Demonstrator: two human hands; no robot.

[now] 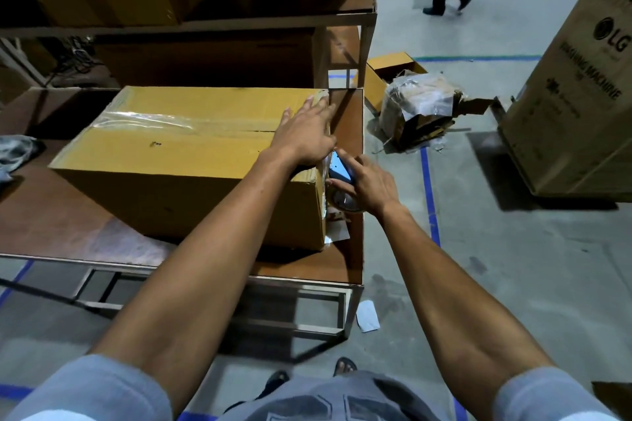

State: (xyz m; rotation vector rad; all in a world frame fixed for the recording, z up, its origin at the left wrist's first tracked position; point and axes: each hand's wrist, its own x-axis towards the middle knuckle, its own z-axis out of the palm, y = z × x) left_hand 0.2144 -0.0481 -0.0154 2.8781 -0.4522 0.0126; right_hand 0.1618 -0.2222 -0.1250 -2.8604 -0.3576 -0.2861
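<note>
Taping the big box shut on the packing table

The brown table (345,249) carries the yellow cardboard box (178,154), which sits right under the left fingers. The left hand (304,133) lies flat on the box top at its right end, fingers straight and spread, tips near the far corner. The right hand (371,183), just below those fingers, is curled round a blue tape dispenser (338,169) held against the box's right end. A clear tape strip (147,118) lies on top, well left of the left fingertips.
</note>
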